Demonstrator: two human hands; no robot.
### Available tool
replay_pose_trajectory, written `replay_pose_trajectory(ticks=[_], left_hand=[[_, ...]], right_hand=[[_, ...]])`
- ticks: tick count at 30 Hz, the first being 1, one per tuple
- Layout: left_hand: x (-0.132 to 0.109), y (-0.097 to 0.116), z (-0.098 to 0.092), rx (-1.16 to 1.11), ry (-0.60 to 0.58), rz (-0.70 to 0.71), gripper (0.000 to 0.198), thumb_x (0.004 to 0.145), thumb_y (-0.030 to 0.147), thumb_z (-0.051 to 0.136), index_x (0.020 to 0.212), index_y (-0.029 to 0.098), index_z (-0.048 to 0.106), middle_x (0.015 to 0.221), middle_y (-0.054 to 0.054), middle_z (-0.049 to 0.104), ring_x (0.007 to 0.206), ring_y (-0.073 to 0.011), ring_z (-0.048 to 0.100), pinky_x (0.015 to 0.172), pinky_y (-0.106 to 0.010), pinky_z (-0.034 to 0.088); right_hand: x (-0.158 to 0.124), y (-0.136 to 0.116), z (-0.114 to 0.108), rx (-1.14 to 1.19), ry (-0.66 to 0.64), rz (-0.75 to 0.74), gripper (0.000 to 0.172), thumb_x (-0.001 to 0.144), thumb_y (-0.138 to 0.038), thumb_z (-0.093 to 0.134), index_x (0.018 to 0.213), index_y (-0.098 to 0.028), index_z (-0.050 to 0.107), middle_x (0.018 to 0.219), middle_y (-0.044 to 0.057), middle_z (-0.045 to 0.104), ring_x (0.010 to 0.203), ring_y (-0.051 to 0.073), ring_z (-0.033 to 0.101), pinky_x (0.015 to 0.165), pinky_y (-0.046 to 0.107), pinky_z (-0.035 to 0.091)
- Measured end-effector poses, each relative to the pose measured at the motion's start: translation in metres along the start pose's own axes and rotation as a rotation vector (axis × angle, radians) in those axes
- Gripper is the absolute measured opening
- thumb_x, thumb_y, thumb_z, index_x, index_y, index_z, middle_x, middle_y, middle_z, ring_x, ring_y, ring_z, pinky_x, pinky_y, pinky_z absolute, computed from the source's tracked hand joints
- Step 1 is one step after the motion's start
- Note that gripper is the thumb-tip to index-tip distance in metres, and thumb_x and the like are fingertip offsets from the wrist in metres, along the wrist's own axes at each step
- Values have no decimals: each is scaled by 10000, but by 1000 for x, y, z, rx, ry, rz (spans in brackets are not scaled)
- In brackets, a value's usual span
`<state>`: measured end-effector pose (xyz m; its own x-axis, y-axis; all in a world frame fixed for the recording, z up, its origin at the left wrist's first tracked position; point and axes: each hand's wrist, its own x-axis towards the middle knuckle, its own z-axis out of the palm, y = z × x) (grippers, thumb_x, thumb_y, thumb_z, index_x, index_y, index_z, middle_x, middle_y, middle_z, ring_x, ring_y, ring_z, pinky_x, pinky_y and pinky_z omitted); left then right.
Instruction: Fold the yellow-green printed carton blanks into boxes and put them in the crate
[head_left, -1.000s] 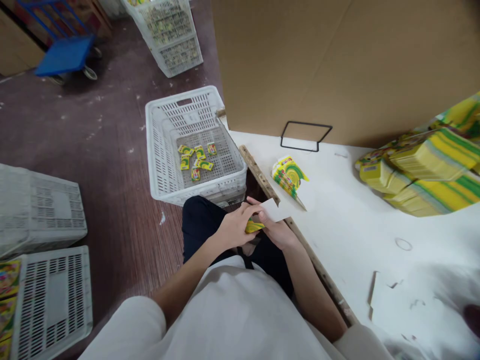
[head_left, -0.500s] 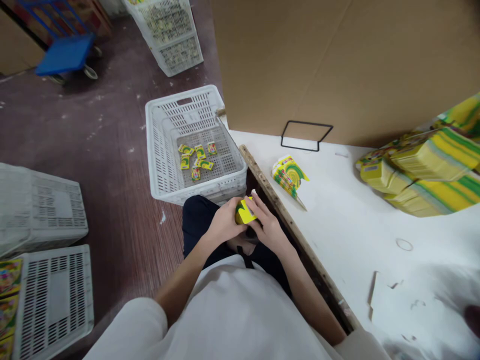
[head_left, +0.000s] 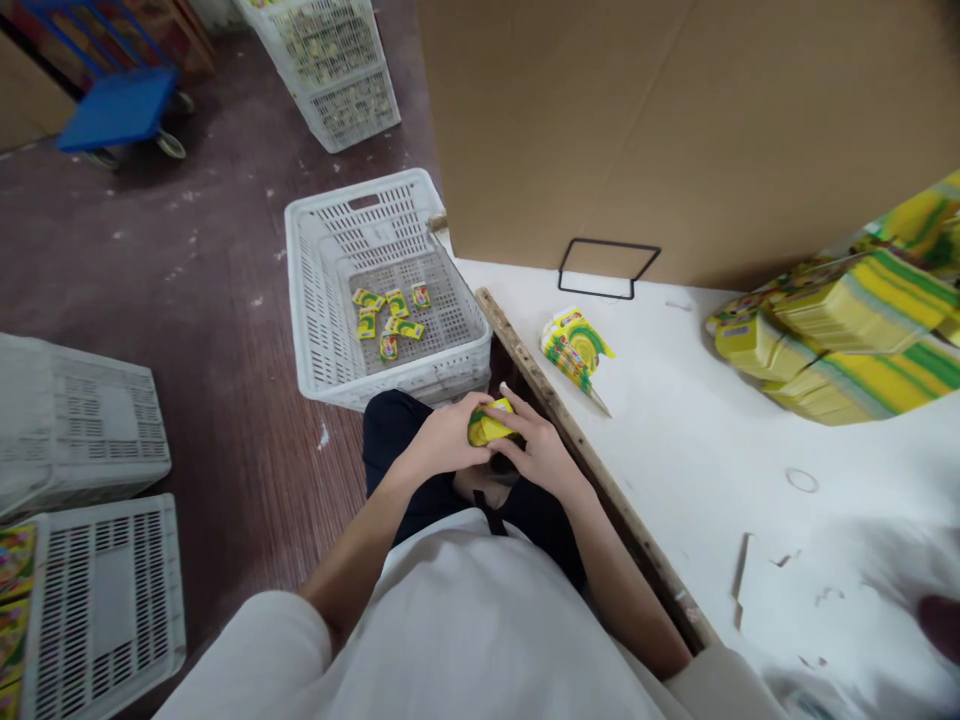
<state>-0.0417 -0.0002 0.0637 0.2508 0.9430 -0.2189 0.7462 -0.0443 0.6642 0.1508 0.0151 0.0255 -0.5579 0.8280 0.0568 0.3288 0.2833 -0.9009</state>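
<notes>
Right now, the left hand and right hand pinch a yellow box between them above the lap, beside the table. Just beyond, a white crate holds several small boxes strewn over its bottom; farther off, stacked crates show packed contents.

The box no longer shows a white panel at two o'clock. The right hand has since reached across its yellow face.

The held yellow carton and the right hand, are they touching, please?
Touching: head view shows the right hand with fingers laid across the yellow carton.
</notes>
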Motion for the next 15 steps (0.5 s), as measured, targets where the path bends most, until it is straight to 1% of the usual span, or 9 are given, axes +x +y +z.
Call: replay_pose_trajectory(ticks=[2, 3, 7, 8, 9, 11, 13, 14, 15], left_hand=[[2, 0, -3, -9, -24, -18, 690, 678, 276, 752, 1320, 197, 512, 1203, -118, 721, 1035, -358, 722, 894, -454, 548], [2, -1, -4, -10, -50, -24, 718, 674, 286, 759, 1335, 192, 495, 1207, -120, 719, 1045, -359, 720, 901, -457, 548], [1, 0, -2, -12, -151, -14, 799, 627, 321, 814, 1343, 201, 480, 1188, -116, 723, 1061, -348, 721, 906, -438, 556], [1, 1, 0, -10, -159, -10, 801, 630, 321, 814, 1347, 203, 477, 1193, -118, 721, 1069, -348, 719, 909, -438, 557], [0, 3, 3, -2, -153, -12, 795, 641, 314, 804, 1355, 204, 472, 1194, -118, 721, 1069, -349, 720, 910, -441, 558], [1, 5, 6, 27, -123, -29, 765, 670, 289, 774, 1367, 203, 469, 1177, -119, 725, 1039, -357, 728, 900, -459, 562], [3, 2, 5, 26, -74, -41, 735, 679, 270, 764, 1357, 203, 486, 1176, -123, 721, 1028, -363, 728, 910, -480, 562], [5, -2, 2, 4, 2, -52, 722, 683, 266, 765, 1350, 198, 494, 1203, -133, 708, 1061, -367, 717, 942, -494, 553], [7, -7, -3, -29, 130, -69, 727, 686, 268, 771, 1352, 190, 490, 1256, -151, 680, 1133, -374, 687, 998, -513, 527]], right_hand=[[-2, 3, 0, 16, 14, -20, 377, 925, -249, 659, 1300, -252, 702, 1507, 131, 548, 1454, 305, 473, 1193, 479, 414], [-2, 5, -3, 24, -9, -32, 343, 935, -262, 652, 1271, -260, 720, 1480, 124, 572, 1423, 300, 511, 1180, 469, 432], [1, 12, -22, 48, -213, -72, 207, 915, -304, 692, 1099, -266, 780, 1311, 105, 657, 1223, 265, 657, 1094, 446, 506], [3, 13, -24, 47, -240, -73, 191, 893, -307, 719, 1068, -262, 778, 1272, 100, 663, 1186, 260, 670, 1077, 448, 516], [4, 14, -24, 42, -236, -69, 196, 866, -303, 746, 1055, -255, 766, 1247, 98, 661, 1167, 260, 671, 1068, 456, 519], [5, 13, -18, 36, -137, -53, 303, 816, -282, 781, 1108, -235, 713, 1269, 113, 634, 1211, 279, 635, 1079, 490, 504], [5, 12, -7, 41, 34, -31, 501, 786, -285, 797, 1250, -217, 621, 1371, 154, 573, 1319, 314, 551, 1083, 523, 492], [5, 11, -2, 48, 116, -15, 599, 780, -306, 803, 1323, -213, 567, 1419, 172, 537, 1349, 324, 518, 1071, 528, 499], [5, 11, 0, 60, 189, 4, 659, 785, -335, 800, 1371, -215, 526, 1443, 179, 518, 1345, 325, 517, 1046, 521, 517]])
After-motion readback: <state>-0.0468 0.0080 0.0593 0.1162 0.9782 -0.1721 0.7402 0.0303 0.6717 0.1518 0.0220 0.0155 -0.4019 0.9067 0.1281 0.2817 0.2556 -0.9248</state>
